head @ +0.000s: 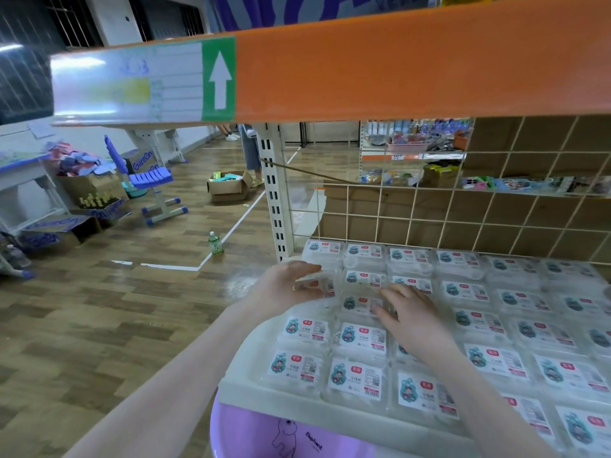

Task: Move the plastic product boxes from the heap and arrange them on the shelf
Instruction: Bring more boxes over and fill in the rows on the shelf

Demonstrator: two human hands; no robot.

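Wood-plank floor (99, 309) marked with white tape lines (231, 226); a blue chair (145, 180) stands beside open cardboard boxes (228, 186), a green bottle (215, 242) nearby, dark barred windows (29, 34) behind, glare on the floor

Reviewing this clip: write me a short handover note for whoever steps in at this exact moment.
Left hand: grips a clear plastic product box with a white label at the left edge of the cream shelf, setting it into the left column.
Right hand: open, fingers flat on neighbouring labelled boxes.
Done: shelf already carries several rows of boxes.
Left: seat the held box, align it, and fetch more; the heap is out of view.
A purple plastic tub sits below the shelf front.
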